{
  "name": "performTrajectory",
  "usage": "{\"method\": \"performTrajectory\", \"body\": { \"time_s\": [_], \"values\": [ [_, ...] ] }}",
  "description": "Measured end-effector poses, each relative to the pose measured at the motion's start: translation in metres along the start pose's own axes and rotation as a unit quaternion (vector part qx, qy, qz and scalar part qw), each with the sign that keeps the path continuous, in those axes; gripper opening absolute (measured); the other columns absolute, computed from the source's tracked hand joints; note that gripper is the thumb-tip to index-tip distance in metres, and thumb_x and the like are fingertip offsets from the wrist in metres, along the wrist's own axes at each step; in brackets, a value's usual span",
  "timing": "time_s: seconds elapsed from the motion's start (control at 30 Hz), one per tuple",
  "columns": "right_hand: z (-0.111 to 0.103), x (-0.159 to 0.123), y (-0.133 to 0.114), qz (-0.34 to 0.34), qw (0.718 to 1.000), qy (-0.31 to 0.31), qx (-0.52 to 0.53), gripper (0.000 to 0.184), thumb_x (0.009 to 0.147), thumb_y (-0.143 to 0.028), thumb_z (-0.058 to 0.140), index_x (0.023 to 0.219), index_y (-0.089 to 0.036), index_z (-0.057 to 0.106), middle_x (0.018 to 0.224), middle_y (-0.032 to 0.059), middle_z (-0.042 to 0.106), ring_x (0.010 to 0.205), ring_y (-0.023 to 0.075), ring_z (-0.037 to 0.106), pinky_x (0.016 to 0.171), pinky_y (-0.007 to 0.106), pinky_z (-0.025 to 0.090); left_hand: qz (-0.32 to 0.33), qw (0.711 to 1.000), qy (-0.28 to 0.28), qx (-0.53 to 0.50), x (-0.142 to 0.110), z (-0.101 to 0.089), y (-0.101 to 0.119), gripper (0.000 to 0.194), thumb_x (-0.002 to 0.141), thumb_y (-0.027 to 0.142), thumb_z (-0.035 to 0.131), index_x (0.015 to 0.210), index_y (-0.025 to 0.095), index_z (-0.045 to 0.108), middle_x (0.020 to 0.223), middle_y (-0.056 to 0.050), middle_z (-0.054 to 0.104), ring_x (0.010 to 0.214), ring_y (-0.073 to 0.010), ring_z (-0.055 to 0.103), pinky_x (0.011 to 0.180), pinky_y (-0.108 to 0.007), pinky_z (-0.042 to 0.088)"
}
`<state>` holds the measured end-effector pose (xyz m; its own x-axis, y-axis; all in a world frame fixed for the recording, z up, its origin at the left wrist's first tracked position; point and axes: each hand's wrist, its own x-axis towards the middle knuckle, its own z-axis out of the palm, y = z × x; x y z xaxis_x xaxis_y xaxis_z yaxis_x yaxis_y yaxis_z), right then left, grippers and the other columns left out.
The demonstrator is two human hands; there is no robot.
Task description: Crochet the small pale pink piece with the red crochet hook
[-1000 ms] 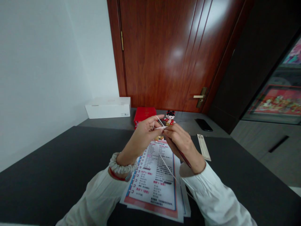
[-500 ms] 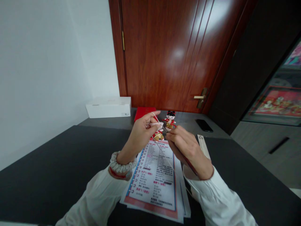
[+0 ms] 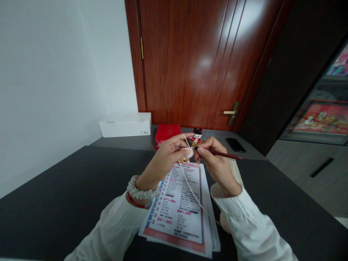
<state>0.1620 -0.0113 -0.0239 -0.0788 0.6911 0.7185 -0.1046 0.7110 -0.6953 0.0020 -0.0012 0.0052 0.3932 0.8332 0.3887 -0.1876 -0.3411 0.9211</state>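
My left hand (image 3: 165, 159) pinches a small white crocheted piece (image 3: 188, 153) between thumb and fingers, with a white yarn strand (image 3: 191, 192) running down over the paper. My right hand (image 3: 216, 165) is shut on a crochet hook with a dark red handle (image 3: 224, 154), its tip at the white piece. Just behind the hands stands a small crocheted doll in red with black hair (image 3: 196, 136). A second small crocheted figure (image 3: 183, 160) is mostly hidden by my left hand. Below them lies a spiral-edged printed crochet pattern sheet (image 3: 174, 214).
The dark table (image 3: 67, 206) holds a red box (image 3: 167, 136), a white box (image 3: 125, 125), a black phone (image 3: 235, 145) and a pale paper strip (image 3: 235, 170). A wooden door (image 3: 187, 65) stands behind, and a framed picture (image 3: 322, 117) sits at right.
The hook has swung from pointing down toward my right wrist to lying nearly level, pointing right. My hands have come closer, and the white piece sits between them.
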Motion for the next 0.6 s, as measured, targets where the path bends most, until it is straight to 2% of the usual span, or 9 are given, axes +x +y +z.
{"method": "performTrajectory", "body": {
  "time_s": [0.07, 0.17, 0.23, 0.27, 0.3, 0.37, 0.47, 0.53, 0.6],
  "values": [
    [0.006, -0.001, 0.001, -0.086, 0.986, 0.009, -0.146, 0.008, 0.089, -0.020, 0.056, 0.082, -0.022, 0.053, 0.072, -0.0012, 0.060, 0.064, 0.0133, 0.057, 0.060, 0.028, 0.047, -0.019, 0.999, 0.010, -0.047, 0.003, 0.004, 0.001, 0.046, 0.076, 0.018, 0.067, 0.122, 0.015, 0.059, 0.070, 0.004, 0.059, 0.066, -0.0099, 0.055, 0.068, -0.025, 0.041],
    [0.008, -0.003, 0.006, -0.232, 0.907, -0.022, -0.350, 0.011, 0.089, -0.011, 0.053, 0.091, -0.021, 0.054, 0.080, 0.0043, 0.061, 0.077, 0.0183, 0.058, 0.067, 0.033, 0.048, -0.038, 0.995, 0.028, -0.090, 0.006, 0.007, 0.003, 0.052, 0.076, 0.018, 0.067, 0.126, 0.015, 0.055, 0.072, 0.002, 0.059, 0.069, -0.0101, 0.054, 0.068, -0.024, 0.040],
    [0.006, -0.004, 0.011, -0.287, 0.865, -0.025, -0.411, 0.017, 0.089, -0.007, 0.052, 0.097, -0.022, 0.054, 0.083, 0.0060, 0.061, 0.078, 0.0197, 0.057, 0.067, 0.035, 0.047, -0.051, 0.992, 0.026, -0.110, 0.006, 0.006, 0.004, 0.052, 0.075, 0.016, 0.068, 0.126, 0.014, 0.055, 0.072, 0.002, 0.058, 0.068, -0.0099, 0.054, 0.067, -0.024, 0.040],
    [0.005, -0.004, 0.013, -0.305, 0.859, -0.022, -0.411, 0.020, 0.088, -0.006, 0.053, 0.100, -0.022, 0.053, 0.083, 0.0060, 0.061, 0.077, 0.0193, 0.056, 0.066, 0.034, 0.047, -0.060, 0.991, 0.018, -0.119, 0.006, 0.006, 0.004, 0.051, 0.075, 0.015, 0.068, 0.124, 0.013, 0.056, 0.071, 0.002, 0.057, 0.068, -0.0098, 0.053, 0.066, -0.024, 0.039],
    [0.003, -0.004, 0.015, -0.317, 0.865, -0.021, -0.389, 0.021, 0.088, -0.006, 0.054, 0.101, -0.023, 0.053, 0.084, 0.0052, 0.061, 0.076, 0.0184, 0.056, 0.065, 0.034, 0.047, -0.070, 0.989, 0.010, -0.129, 0.006, 0.004, 0.004, 0.050, 0.075, 0.015, 0.068, 0.123, 0.013, 0.057, 0.071, 0.002, 0.057, 0.067, -0.0098, 0.054, 0.066, -0.024, 0.040],
    [0.001, -0.005, 0.015, -0.300, 0.905, -0.023, -0.301, 0.020, 0.088, -0.007, 0.055, 0.099, -0.024, 0.053, 0.083, 0.0030, 0.061, 0.074, 0.0164, 0.057, 0.065, 0.032, 0.048, -0.090, 0.985, -0.011, -0.148, 0.005, 0.001, 0.003, 0.049, 0.074, 0.014, 0.068, 0.122, 0.012, 0.057, 0.074, 0.000, 0.059, 0.069, -0.0109, 0.056, 0.067, -0.024, 0.041],
    [-0.004, -0.006, 0.009, -0.173, 0.973, -0.026, -0.152, 0.009, 0.090, -0.014, 0.055, 0.092, -0.023, 0.054, 0.081, 0.0013, 0.062, 0.073, 0.0147, 0.059, 0.064, 0.030, 0.048, -0.103, 0.979, -0.041, -0.172, 0.005, -0.007, -0.001, 0.051, 0.072, 0.013, 0.068, 0.122, 0.012, 0.057, 0.082, -0.002, 0.062, 0.075, -0.0137, 0.060, 0.071, -0.027, 0.044],
    [-0.008, -0.007, 0.004, -0.107, 0.988, -0.022, -0.107, 0.004, 0.090, -0.019, 0.058, 0.088, -0.022, 0.055, 0.080, 0.0009, 0.062, 0.070, 0.0144, 0.060, 0.062, 0.030, 0.048, -0.101, 0.978, -0.047, -0.176, 0.005, -0.012, -0.003, 0.052, 0.071, 0.012, 0.068, 0.122, 0.012, 0.057, 0.084, -0.003, 0.063, 0.075, -0.0139, 0.060, 0.070, -0.027, 0.046],
    [-0.012, -0.008, 0.000, -0.084, 0.992, -0.019, -0.097, 0.006, 0.088, -0.022, 0.061, 0.085, -0.021, 0.056, 0.077, 0.0005, 0.063, 0.067, 0.0141, 0.059, 0.060, 0.030, 0.047, -0.096, 0.979, -0.047, -0.174, 0.004, -0.017, -0.004, 0.052, 0.071, 0.011, 0.068, 0.122, 0.012, 0.057, 0.082, -0.002, 0.063, 0.073, -0.0130, 0.060, 0.068, -0.026, 0.046]
  ]
}}
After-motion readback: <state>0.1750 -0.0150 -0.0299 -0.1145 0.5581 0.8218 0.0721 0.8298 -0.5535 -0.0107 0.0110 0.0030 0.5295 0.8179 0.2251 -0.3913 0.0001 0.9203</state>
